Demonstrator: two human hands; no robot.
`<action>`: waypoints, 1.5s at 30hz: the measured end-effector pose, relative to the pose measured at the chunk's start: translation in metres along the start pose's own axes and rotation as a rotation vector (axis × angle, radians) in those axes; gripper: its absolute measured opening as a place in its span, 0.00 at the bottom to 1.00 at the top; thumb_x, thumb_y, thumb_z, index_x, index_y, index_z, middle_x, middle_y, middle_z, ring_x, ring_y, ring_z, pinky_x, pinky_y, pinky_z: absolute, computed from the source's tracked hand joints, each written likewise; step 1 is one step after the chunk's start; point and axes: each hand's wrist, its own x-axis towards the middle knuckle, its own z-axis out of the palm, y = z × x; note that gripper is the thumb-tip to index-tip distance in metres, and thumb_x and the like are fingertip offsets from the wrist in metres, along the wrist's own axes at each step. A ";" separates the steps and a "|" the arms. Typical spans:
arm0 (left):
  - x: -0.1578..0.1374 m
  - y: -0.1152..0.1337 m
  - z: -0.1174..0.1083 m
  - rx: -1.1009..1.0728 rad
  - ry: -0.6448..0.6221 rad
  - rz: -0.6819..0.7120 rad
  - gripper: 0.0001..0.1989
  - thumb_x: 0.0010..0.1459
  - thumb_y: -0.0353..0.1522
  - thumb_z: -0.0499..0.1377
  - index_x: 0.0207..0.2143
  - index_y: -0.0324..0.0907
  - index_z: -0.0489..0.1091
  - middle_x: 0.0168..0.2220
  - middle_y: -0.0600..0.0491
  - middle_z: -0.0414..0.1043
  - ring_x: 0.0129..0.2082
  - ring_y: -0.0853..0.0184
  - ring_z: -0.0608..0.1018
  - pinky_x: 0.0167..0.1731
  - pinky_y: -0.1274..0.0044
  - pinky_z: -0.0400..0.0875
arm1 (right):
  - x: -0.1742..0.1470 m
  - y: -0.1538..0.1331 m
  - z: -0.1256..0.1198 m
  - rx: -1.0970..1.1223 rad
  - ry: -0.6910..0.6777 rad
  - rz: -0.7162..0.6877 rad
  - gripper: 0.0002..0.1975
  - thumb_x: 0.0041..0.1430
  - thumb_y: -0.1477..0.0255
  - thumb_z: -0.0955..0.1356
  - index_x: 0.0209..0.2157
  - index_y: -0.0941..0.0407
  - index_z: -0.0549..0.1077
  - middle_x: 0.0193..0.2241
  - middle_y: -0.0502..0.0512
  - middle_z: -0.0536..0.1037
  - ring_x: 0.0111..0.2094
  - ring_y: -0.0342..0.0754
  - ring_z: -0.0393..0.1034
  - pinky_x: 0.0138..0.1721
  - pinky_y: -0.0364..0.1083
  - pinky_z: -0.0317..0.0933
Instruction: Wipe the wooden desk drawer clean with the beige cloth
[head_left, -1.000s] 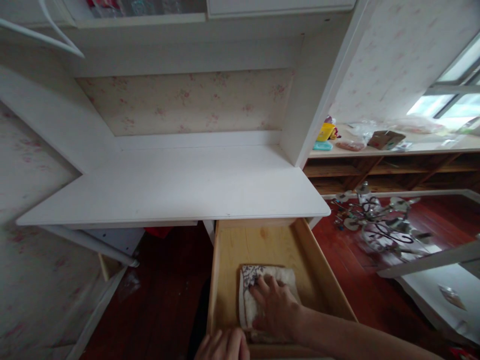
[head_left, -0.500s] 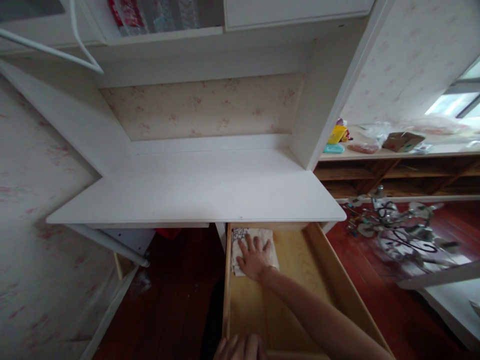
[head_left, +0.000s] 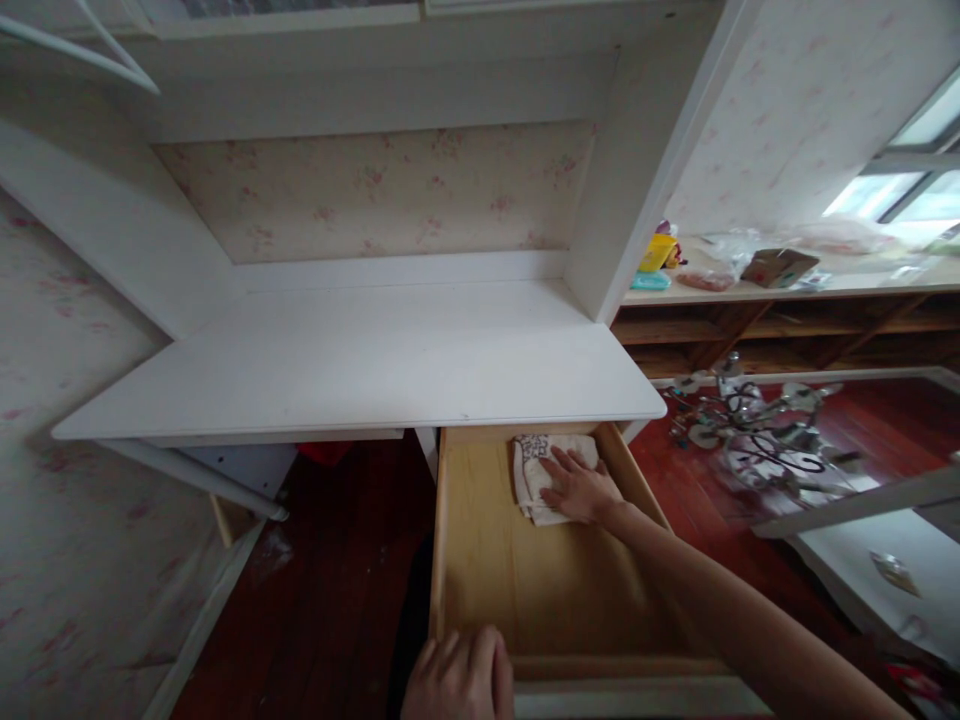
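Folded cloth [head_left: 531, 480] is inside the pulled-out drawer [head_left: 510, 590], at the far end by the desk [head_left: 420, 360], right of centre, near the right-hand wall. Your right hand [head_left: 581, 487] is on it: palm down, fingers fairly straight and a bit spread, no pinch visible. So the cloth is directly under your fingers, and it sticks out past them mainly to the left and toward the back. Long axis: no clear one, the fold looks roughly square (your hand hides much of its right part). Patterned corner sits at the back left, ahead of your fingertips. Your forearm comes in from the lower right, over the drawer's right side, fingers pointing forward and left.

Your left hand [head_left: 461, 675] is the far one, well apart from the cloth, down at the near left corner of the drawer by the front panel [head_left: 637, 697]. Fingers curled, knuckles up; can't tell whether they grip the edge or only rest there. Bare drawer bottom lies between it and the cloth.
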 end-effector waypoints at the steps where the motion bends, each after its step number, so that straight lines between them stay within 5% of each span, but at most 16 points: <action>1: 0.001 0.001 -0.002 -0.004 -0.006 -0.004 0.10 0.58 0.27 0.52 0.25 0.45 0.65 0.19 0.57 0.67 0.21 0.69 0.70 0.26 0.73 0.57 | -0.005 0.006 -0.002 0.020 -0.019 0.004 0.35 0.59 0.51 0.57 0.65 0.47 0.51 0.67 0.54 0.43 0.65 0.64 0.39 0.57 0.69 0.43; 9: 0.004 0.005 -0.008 -0.008 -0.043 -0.017 0.11 0.59 0.29 0.51 0.25 0.45 0.68 0.20 0.57 0.69 0.23 0.70 0.71 0.28 0.72 0.58 | -0.067 0.027 0.010 0.123 -0.065 -0.143 0.28 0.62 0.54 0.57 0.60 0.48 0.63 0.65 0.55 0.53 0.59 0.60 0.57 0.56 0.58 0.55; 13: 0.005 0.005 -0.008 0.001 -0.045 -0.007 0.11 0.59 0.29 0.52 0.24 0.45 0.67 0.19 0.57 0.68 0.22 0.70 0.70 0.27 0.72 0.58 | -0.099 0.029 0.019 0.147 -0.151 -0.347 0.24 0.61 0.64 0.59 0.57 0.51 0.67 0.59 0.55 0.65 0.64 0.57 0.47 0.61 0.58 0.49; 20: 0.004 0.006 -0.006 -0.007 -0.026 -0.015 0.11 0.59 0.29 0.51 0.24 0.45 0.67 0.19 0.56 0.67 0.23 0.69 0.70 0.28 0.73 0.56 | -0.128 0.016 0.018 0.187 -0.223 -0.251 0.30 0.51 0.69 0.67 0.58 0.45 0.66 0.66 0.55 0.49 0.63 0.62 0.48 0.59 0.57 0.53; 32: 0.002 0.005 -0.002 -0.027 -0.007 -0.020 0.11 0.59 0.28 0.51 0.24 0.44 0.65 0.19 0.57 0.67 0.22 0.69 0.69 0.28 0.72 0.54 | -0.084 -0.112 0.024 0.007 -0.087 -0.463 0.30 0.52 0.55 0.67 0.57 0.45 0.66 0.59 0.61 0.61 0.57 0.68 0.54 0.49 0.61 0.60; 40: -0.004 0.004 0.003 -0.006 -0.004 -0.021 0.10 0.58 0.27 0.51 0.24 0.45 0.63 0.19 0.57 0.66 0.22 0.66 0.69 0.28 0.70 0.53 | -0.030 -0.150 0.046 -0.072 0.064 -0.293 0.33 0.52 0.59 0.68 0.60 0.46 0.62 0.63 0.62 0.55 0.59 0.71 0.49 0.47 0.67 0.57; 42: -0.005 0.004 0.004 -0.012 -0.003 -0.024 0.10 0.58 0.27 0.51 0.24 0.45 0.63 0.19 0.57 0.66 0.22 0.66 0.69 0.28 0.70 0.53 | -0.011 -0.151 0.038 -0.070 0.041 -0.226 0.32 0.53 0.60 0.66 0.61 0.46 0.61 0.64 0.62 0.53 0.58 0.73 0.49 0.46 0.72 0.54; 45: -0.006 0.004 0.003 -0.018 -0.002 -0.030 0.10 0.58 0.27 0.51 0.24 0.45 0.63 0.19 0.57 0.66 0.22 0.66 0.69 0.28 0.71 0.53 | 0.013 -0.147 0.021 -0.107 0.063 -0.185 0.31 0.57 0.59 0.63 0.62 0.48 0.59 0.65 0.65 0.51 0.60 0.74 0.46 0.51 0.78 0.33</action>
